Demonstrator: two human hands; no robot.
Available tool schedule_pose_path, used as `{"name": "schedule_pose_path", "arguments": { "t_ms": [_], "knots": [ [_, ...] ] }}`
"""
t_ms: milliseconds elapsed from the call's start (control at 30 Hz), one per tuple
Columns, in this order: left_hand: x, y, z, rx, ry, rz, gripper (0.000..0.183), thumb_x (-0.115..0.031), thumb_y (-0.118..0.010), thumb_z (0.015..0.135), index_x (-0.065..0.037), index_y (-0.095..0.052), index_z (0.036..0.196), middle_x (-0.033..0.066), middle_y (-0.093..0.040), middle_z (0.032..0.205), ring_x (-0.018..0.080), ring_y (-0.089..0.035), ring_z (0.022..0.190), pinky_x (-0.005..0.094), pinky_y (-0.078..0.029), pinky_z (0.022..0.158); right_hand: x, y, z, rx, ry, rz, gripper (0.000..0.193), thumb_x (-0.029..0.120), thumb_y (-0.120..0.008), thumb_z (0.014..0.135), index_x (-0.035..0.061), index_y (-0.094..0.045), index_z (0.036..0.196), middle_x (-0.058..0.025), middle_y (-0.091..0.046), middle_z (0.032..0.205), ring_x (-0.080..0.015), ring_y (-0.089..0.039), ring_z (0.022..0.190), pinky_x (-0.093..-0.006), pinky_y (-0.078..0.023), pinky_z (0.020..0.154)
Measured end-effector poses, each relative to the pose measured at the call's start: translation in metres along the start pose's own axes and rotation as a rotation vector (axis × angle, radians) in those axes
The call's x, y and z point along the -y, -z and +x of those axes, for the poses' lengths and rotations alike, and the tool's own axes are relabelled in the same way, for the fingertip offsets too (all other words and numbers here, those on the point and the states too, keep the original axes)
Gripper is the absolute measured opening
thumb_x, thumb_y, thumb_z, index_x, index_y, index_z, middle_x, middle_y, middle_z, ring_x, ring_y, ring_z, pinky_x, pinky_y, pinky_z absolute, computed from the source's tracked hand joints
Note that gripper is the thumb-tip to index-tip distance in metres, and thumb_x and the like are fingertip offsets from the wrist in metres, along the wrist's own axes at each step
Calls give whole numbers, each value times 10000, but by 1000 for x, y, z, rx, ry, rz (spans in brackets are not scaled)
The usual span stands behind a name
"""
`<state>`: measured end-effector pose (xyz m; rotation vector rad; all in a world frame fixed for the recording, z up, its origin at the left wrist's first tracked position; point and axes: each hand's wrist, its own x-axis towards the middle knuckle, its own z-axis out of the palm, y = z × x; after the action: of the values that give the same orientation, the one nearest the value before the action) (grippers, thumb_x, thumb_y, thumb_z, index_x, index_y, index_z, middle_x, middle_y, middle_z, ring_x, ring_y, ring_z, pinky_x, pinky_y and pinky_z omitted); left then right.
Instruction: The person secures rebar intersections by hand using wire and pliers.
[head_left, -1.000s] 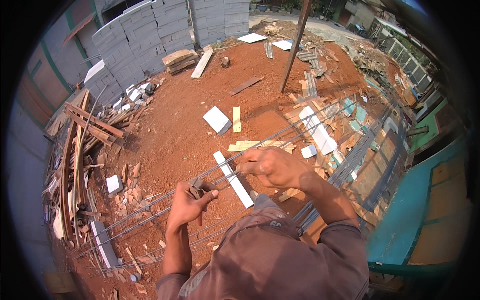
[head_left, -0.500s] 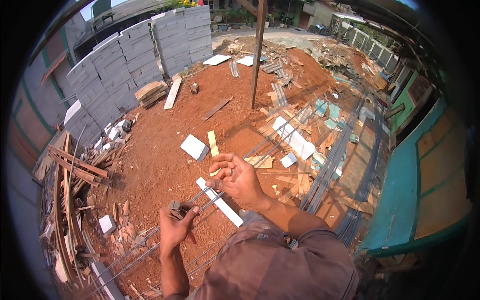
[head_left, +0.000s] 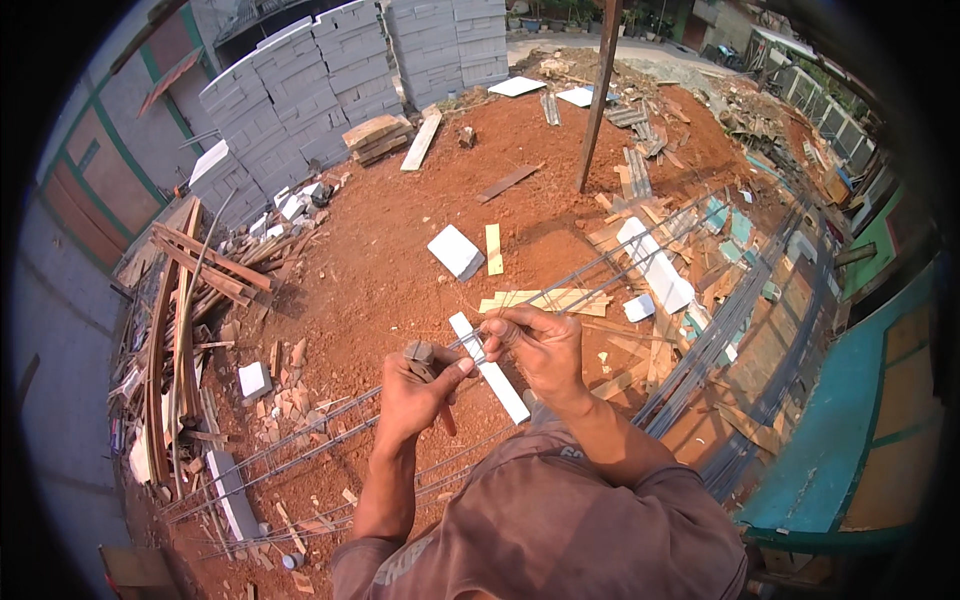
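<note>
My left hand (head_left: 412,400) is closed around a pair of pincers (head_left: 425,360). Their dark metal head sticks up past my thumb, and a reddish handle shows below the palm. Just to the right, my right hand (head_left: 545,358) has thumb and fingertips pinched together, with a fine strand like thin wire faintly showing by them. Both hands are over long parallel steel bars (head_left: 345,425) that run from lower left to upper right. A white block (head_left: 490,370) lies crosswise at the bars below my hands.
Grey blocks (head_left: 290,95) are stacked at the far left, with scrap timber (head_left: 185,320) nearer. A wooden post (head_left: 600,95) stands beyond my hands. At right lie a bundle of steel bars (head_left: 715,345), a long white block (head_left: 655,265) and broken boards. Another white block (head_left: 455,252) rests on red soil.
The view has swung left, so the scene sits further right. My right hand's fingers, spread and raised before, have drawn into a pinch. My left hand still grips the pincers.
</note>
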<state>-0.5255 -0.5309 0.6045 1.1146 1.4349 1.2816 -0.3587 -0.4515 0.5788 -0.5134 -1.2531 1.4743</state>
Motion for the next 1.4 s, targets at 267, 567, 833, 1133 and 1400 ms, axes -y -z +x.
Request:
{"name": "schedule_pose_path", "arguments": {
  "t_ms": [267, 567, 833, 1133, 1400],
  "knots": [
    [8, -1, -1, -41, -13, -57, 171, -114, -780, 910, 52, -748, 889, 45, -606, 570, 111, -552, 404, 259, -368, 319, 5, 1, -3, 7, 30, -29, 154, 45, -682, 979, -95, -722, 1027, -117, -717, 859, -149, -700, 752, -275, -613, 660],
    [2, -13, 4, -83, -47, -110, 194, -116, -792, 885, 52, -712, 830, 58, -604, 565, 141, -572, 416, 284, -421, 301, -14, -2, -12, 68, 121, -144, 152, 92, -714, 967, -41, -752, 1029, -89, -696, 980, -95, -656, 801, -207, -508, 656],
    [5, -17, 4, -5, 43, -108, 115, -49, -773, 878, 47, -724, 839, 69, -643, 596, 112, -576, 487, 249, -418, 401, 9, 9, 0, 65, 9, -43, 275, 125, -717, 978, -47, -713, 1192, -60, -710, 1014, -71, -638, 799, -203, -479, 626],
    [9, -26, 9, 20, -29, -224, 121, -26, -740, 901, 24, -708, 795, 100, -701, 690, 100, -563, 478, 251, -408, 379, 8, 11, -1, 98, 9, -9, 302, 121, -713, 981, -81, -693, 1203, -82, -729, 951, -76, -629, 729, -230, -527, 602],
    [11, -25, 13, 66, -1, -175, 107, 8, -727, 895, 28, -703, 793, 138, -741, 757, 107, -573, 503, 245, -433, 427, 10, 12, -5, 65, 110, -138, 299, 78, -690, 989, -84, -678, 1239, -76, -722, 917, -72, -624, 725, -226, -525, 606]
  ]
}}
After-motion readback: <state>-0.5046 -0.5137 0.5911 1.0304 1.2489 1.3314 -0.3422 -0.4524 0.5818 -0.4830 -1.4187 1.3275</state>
